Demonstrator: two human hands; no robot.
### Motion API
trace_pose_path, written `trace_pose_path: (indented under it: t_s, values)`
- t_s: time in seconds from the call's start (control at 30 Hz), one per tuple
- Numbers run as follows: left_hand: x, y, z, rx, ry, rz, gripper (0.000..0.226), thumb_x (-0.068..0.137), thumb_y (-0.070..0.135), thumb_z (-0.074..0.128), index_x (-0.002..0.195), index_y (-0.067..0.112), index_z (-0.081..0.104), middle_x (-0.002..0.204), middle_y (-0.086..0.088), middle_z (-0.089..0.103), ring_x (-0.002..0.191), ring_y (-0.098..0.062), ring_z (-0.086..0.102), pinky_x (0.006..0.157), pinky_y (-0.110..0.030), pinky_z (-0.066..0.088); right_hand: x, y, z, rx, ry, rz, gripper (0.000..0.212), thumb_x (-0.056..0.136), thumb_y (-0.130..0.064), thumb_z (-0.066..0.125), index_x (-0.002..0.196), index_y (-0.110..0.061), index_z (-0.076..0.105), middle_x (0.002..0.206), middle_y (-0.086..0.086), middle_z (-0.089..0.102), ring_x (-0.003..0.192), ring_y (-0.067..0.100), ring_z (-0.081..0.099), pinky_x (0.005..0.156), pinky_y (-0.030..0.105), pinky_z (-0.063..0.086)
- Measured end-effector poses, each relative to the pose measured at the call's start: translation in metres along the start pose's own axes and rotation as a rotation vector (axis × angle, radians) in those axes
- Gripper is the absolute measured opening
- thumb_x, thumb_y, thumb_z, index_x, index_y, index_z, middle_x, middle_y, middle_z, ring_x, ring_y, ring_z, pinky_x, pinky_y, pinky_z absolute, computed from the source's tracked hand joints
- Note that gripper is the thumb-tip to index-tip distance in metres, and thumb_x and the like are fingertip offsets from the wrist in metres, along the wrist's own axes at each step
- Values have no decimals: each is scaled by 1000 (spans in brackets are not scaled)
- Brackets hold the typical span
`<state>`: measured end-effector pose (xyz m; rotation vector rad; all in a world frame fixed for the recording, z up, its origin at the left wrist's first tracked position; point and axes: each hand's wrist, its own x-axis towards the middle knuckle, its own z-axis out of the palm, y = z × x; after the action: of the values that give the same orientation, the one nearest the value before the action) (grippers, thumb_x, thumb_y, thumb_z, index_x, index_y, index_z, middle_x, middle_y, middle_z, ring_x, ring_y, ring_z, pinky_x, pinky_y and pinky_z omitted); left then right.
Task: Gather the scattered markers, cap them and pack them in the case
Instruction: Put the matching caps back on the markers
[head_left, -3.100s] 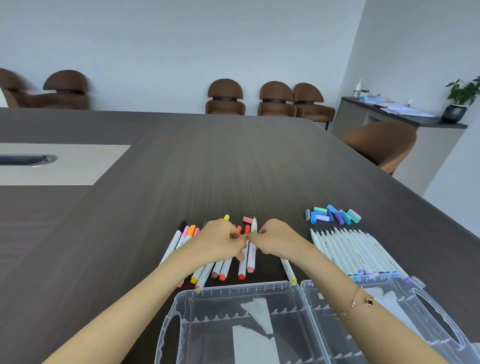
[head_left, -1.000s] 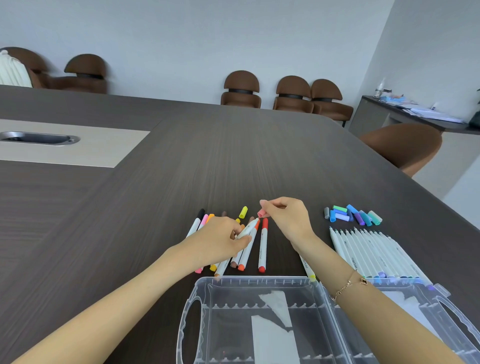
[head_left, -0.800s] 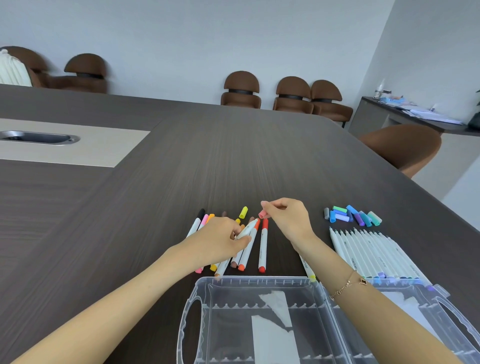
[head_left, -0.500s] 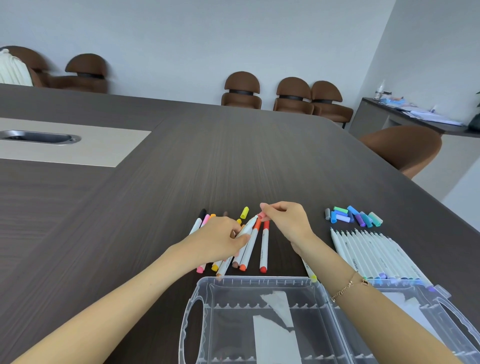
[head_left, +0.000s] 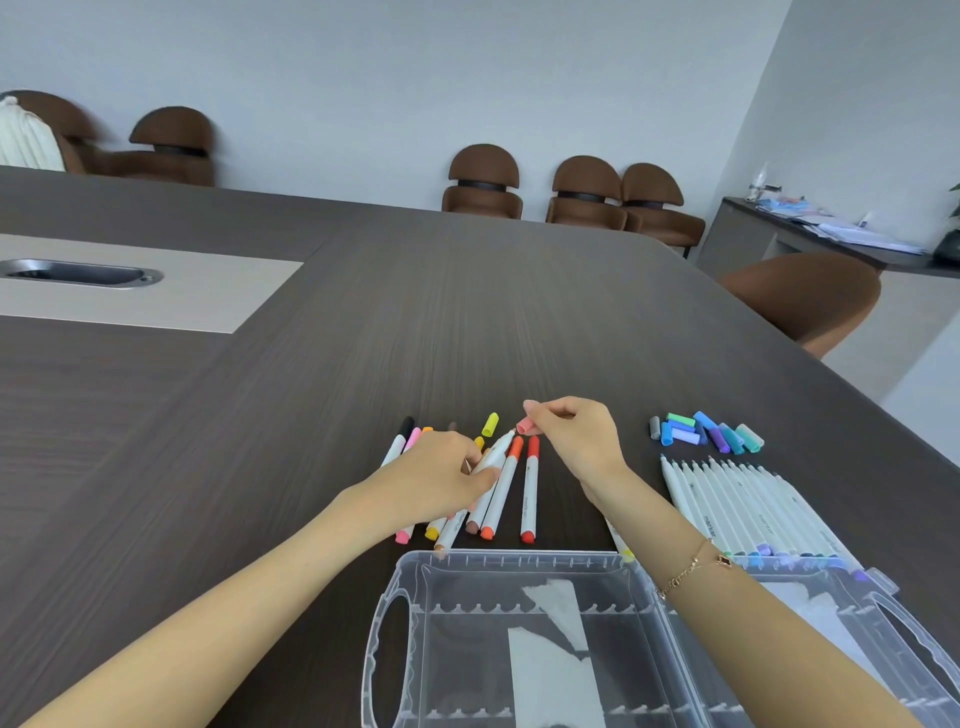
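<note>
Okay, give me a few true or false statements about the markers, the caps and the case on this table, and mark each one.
1. The right hand pinches a pink cap. True.
2. The clear case lies closed. False: it lies open.
3. The left hand grips a white marker. True.
4. The loose blue and green caps lie inside the case. False: they lie on the table.
5. The pink cap is already on the marker. False: it is just off the tip.
</note>
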<state>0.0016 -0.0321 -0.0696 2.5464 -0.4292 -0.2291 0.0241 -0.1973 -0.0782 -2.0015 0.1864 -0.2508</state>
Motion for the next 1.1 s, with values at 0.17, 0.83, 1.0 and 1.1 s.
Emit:
trace_pose_path:
  t_s: [0.17,0.83,1.0,1.1]
  values:
    - [0,1,1,-1,-12,-10,23,94,35,50,85,16,60,67,6,57,53,-7,56,53,-10,40,1,-2,0,-62,33,-15,25,94,-27,55,80,-16,72,70,-13,64,72,2,59,63,7,32]
    - [-1,5,-11,19,-16,-16,26,95,29,52,88,7,64,82,-13,68,52,-11,51,52,-17,45,-8,-19,16,-34,-55,53,28,92,-22,59,70,-8,71,64,4,63,60,9,55,58,16,42]
    - [-5,5,-15,69,15,-4,27,94,27,52,72,13,56,70,-6,62,45,-10,47,48,-17,40,-7,-26,15,-53,-65,45,31,90,-16,59,60,-10,68,65,9,67,63,9,58,61,17,43]
    - [-4,6,-9,86,1,8,28,94,29,53,80,6,60,79,-12,68,48,-10,50,49,-16,40,-12,-25,14,-60,-65,35,29,91,-17,58,69,-2,72,66,10,66,61,8,55,60,18,42]
